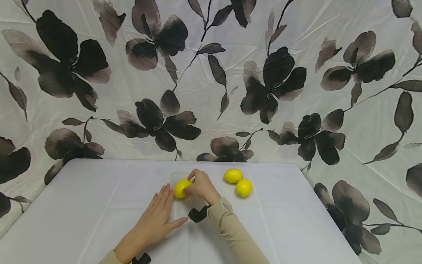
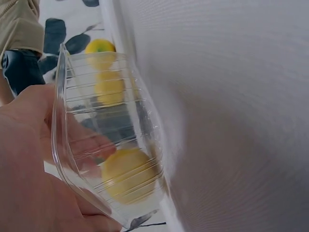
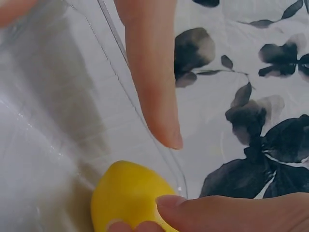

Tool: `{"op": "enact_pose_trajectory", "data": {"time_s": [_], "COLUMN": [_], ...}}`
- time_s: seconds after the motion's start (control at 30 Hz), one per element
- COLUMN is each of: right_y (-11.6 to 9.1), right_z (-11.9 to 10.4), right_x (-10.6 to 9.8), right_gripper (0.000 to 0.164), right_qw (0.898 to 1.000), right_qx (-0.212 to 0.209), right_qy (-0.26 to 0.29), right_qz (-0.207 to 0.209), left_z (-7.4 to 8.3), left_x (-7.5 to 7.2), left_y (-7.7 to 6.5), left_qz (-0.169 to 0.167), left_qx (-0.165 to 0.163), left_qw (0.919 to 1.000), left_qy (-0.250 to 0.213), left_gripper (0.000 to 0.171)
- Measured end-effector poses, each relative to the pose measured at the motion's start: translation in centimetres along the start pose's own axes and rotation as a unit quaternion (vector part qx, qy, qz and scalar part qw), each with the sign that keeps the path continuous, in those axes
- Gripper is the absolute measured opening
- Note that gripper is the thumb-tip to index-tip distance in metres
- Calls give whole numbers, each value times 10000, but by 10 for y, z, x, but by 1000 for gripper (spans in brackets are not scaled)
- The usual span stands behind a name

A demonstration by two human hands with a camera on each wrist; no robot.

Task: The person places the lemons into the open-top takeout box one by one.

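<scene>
Lemon (image 1: 180,189) pinched by right hand (image 1: 202,186), apparently fingers bent.

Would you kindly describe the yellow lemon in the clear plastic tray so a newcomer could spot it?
On the white table, find the rectangular, clear plastic tray. Inside lies the oval yellow lemon, pinched by the bare right hand; both other yellow lemons sit outside, untouched.

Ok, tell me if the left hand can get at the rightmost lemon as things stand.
Probably not directly: the right hand, holding another lemon, is between the left hand and the rightmost lemon.
</scene>
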State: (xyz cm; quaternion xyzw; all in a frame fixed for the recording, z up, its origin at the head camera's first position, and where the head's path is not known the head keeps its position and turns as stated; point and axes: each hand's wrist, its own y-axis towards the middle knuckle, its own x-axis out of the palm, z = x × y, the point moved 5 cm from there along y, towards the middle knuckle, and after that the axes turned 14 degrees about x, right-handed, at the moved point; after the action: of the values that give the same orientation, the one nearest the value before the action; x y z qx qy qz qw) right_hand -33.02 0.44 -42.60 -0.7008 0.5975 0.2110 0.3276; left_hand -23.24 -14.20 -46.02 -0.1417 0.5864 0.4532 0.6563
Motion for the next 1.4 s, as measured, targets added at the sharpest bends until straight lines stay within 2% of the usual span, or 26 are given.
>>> {"op": "enact_pose_trajectory", "data": {"time_s": [0.13, 0.33, 0.5, 0.67, 0.77, 0.87, 1.03, 1.13, 1.23, 1.4], "right_y": [-11, -27, -34, -38, -38, -37, -32, -28, -23, -13], "right_z": [-1, 7, 22, 42, 59, 79, 116, 138, 158, 183], "right_x": [-6, -28, -53, -75, -86, -96, -109, -112, -109, -98], "right_gripper": [41, 38, 35, 25, 22, 22, 23, 28, 38, 62], "right_qw": [9999, 9973, 9901, 9694, 9494, 9304, 9043, 8961, 8986, 9152], "right_qx": [-59, -257, -512, -932, -1263, -1392, -1186, -891, -466, 222], "right_qy": [89, 684, 1264, 2046, 2520, 2862, 3325, 3541, 3622, 3516], "right_qz": [-70, -108, 338, 981, 1388, 1819, 2403, 2524, 2434, 1955], "left_z": [1, 5, 7, 8, 8, 9, 10, 11, 12, 11], "left_x": [3, 4, 3, 3, 4, 4, 4, 3, 2, 4], "left_y": [-2, -4, -4, -4, -5, -6, -4, -2, -1, -1], "left_qz": [-55, -158, -219, -206, -199, -176, -163, -134, -112, -107], "left_qx": [-9, -87, -129, -176, -181, -171, -182, -181, -165, -198], "left_qw": [10000, 9998, 9997, 9996, 9996, 9996, 9996, 9996, 9997, 9996], "left_qy": [15, -43, -34, -77, -116, -130, -151, -170, -170, -138], "left_gripper": [106, 108, 109, 109, 109, 109, 108, 107, 106, 106]}}
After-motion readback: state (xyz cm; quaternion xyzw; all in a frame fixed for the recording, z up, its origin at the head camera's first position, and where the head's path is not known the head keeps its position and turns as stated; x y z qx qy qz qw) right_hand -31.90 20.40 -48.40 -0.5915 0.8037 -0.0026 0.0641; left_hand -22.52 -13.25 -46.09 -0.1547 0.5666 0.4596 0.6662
